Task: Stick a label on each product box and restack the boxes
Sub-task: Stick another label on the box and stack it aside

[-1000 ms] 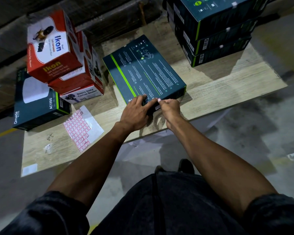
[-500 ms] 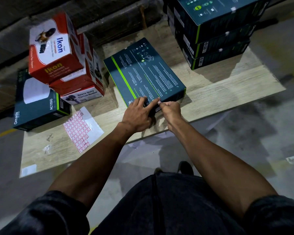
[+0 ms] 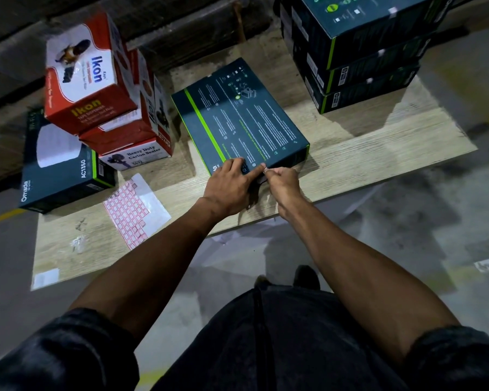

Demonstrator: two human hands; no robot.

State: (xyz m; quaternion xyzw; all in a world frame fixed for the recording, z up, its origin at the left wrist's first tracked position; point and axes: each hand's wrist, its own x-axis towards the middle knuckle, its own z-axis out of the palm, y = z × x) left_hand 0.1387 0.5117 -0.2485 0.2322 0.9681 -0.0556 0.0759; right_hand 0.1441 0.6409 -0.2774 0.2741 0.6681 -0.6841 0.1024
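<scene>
A flat dark teal box [image 3: 240,117] with a green stripe lies on the wooden board [image 3: 378,153]. My left hand [image 3: 229,187] rests on the box's near edge, fingers stretched over the top. My right hand [image 3: 283,182] is beside it at the same near edge, its fingertips pinching something small and pale, probably a label, against the box. A sheet of red-bordered labels [image 3: 130,210] lies to the left on the board. A stack of three dark boxes [image 3: 359,52] stands at the back right.
Red and white Ikon boxes [image 3: 96,80] are piled at the back left, above a dark AC1350 box [image 3: 60,165]. A small white slip [image 3: 45,277] lies at the board's near left corner. Grey floor surrounds the board.
Both hands stay at the box's near edge. The left hand's fingers have reached a little further toward the right hand's fingertips. The box has not moved.
</scene>
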